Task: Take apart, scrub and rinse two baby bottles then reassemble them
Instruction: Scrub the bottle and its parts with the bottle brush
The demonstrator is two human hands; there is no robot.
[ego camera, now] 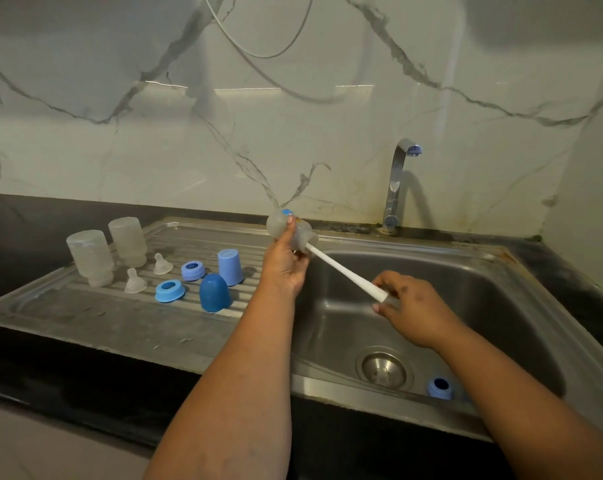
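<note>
Blue ring in the sink: a collar ring (439, 388) lies alone on the sink (501, 306) floor, at about 4 o'clock from the drain (385, 368), nearest the camera and not held.
Right hand: the right hand (409, 308) pinches the tail end of the brush handle (347, 273), fingers curled round it, over the basin.
Key relation: the brush's long axis runs from the right hand up toward 10 o'clock into the bottle (291, 230); the bottle mouth faces back down toward 4 o'clock. The left hand is the nearer one to the bottle, in fact on it; the right works only the handle.
Left hand: the left hand (286, 263) grips the bottle from below, thumb and fingers wrapped round its body, above the sink's left edge.
Bottle: cloudy, see-through plastic, tilted base-up, a small blue and orange mark near its base; the brush head inside is hidden by the haze.
Step, as I judge it: scrubbing the inside; rinsing and reassembly remain.
Draining surface at 9 o'clock: two blue caps (215, 292), two blue rings (169, 291), two clear teats (134, 281), and farther back two clear bottles (90, 256) standing mouth-down.
Tap: the tap (398, 181) at 1 o'clock behind the basin; no water seen running.
</note>
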